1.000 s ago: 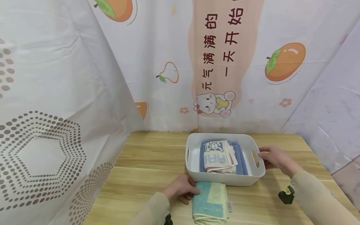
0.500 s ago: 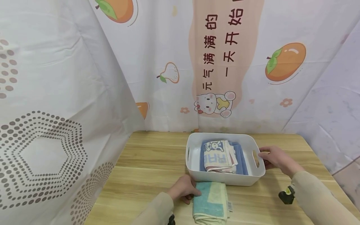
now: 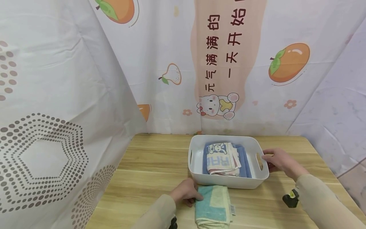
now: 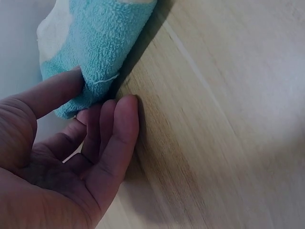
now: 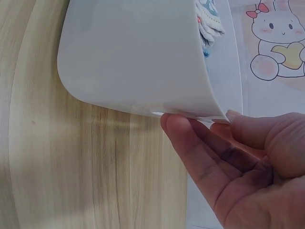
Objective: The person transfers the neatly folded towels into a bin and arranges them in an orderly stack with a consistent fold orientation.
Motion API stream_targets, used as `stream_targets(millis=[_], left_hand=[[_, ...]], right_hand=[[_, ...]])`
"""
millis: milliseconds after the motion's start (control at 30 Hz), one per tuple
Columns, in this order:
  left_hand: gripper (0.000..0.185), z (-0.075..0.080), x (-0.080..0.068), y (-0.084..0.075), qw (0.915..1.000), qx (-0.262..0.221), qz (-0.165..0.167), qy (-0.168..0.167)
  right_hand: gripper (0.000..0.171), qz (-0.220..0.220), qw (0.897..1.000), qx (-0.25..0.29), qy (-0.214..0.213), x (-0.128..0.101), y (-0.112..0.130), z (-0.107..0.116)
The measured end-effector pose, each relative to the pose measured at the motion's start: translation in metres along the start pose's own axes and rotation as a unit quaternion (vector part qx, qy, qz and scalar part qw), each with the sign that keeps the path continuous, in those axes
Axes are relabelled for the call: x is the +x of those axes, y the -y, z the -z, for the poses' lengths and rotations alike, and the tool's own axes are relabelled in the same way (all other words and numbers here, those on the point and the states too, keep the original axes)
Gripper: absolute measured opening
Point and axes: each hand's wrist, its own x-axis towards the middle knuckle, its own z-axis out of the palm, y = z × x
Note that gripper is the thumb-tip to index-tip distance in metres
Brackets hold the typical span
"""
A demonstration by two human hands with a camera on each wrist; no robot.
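Observation:
A folded teal and pale yellow towel lies on the table in front of a white plastic basket. My left hand pinches the towel's left edge near its far corner, thumb on top and fingertips at the underside, as the left wrist view of the towel shows. At the basket's right end, my right hand holds the rim by the handle hole, thumb on the rim and fingers against the outside wall. Inside the basket are a folded blue towel and, on it, a patterned blue and cream towel.
The wood-grain table ends at a printed curtain behind the basket. Another curtain hangs along the left side. A white tag sticks out from the teal towel's right edge.
Both hands stay where they were, on the towel and on the basket. The head view has shifted only slightly.

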Motion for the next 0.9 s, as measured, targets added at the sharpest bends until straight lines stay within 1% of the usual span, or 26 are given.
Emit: stream_targets(millis=[300,667,800,900], left_hand=[[0.035,0.001,-0.001,0.002,1.0000,0.002,-0.009,0.001],[0.032,0.003,-0.003,0.003,0.9998,0.005,-0.014,0.013],[0.030,0.003,-0.001,0.007,0.9996,0.002,-0.025,0.015],[0.029,0.003,0.001,0.012,0.9992,-0.010,-0.031,0.021]], right_hand=[[0.045,0.000,1.000,0.003,0.000,0.001,0.000,0.000],[0.045,0.000,1.000,0.002,0.001,0.000,0.001,0.002],[0.045,-0.001,1.000,0.001,0.001,0.001,0.001,0.001],[0.045,-0.004,1.000,0.003,0.001,0.002,0.001,0.001]])
